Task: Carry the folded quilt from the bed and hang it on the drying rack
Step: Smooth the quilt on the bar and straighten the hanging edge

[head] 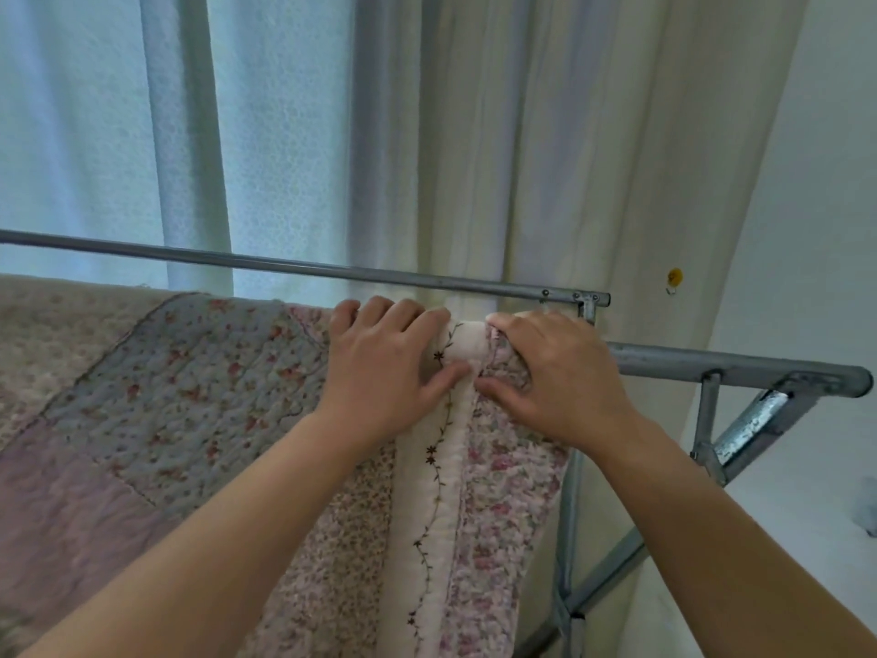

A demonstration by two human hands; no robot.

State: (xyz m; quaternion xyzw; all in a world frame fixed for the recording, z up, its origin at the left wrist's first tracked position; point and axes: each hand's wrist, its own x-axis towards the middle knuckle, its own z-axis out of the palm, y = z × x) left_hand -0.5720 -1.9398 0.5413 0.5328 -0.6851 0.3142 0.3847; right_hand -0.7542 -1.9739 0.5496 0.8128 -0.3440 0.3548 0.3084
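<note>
Quilt [180, 372] placement: the floral patchwork quilt hangs draped over the near rail of the drying rack [740, 368], with its pink, blue and lilac panels falling toward you on the near side. Its right-hand edge, bound by a cream strip stitched with a vine pattern, sits near the right end of that rail, leaving a short bare length of grey tube beyond it.

Your left hand [384, 368] lies palm-down on the top fold, fingers curled over the crest and thumb pressed against the cream strip. Your right hand [555, 372] sits just beside it, on the other side of the strip, fingers hooked over the crest and thumb pinching the fabric from below. Each grip is narrow and closed on the quilt; the two thumbs nearly meet across the binding.

A second, thinner rail of the rack runs behind the quilt, apart from it. Pale curtains [522, 159] hang behind the rack, with a small yellow hook [674, 277] on the wall at right.
</note>
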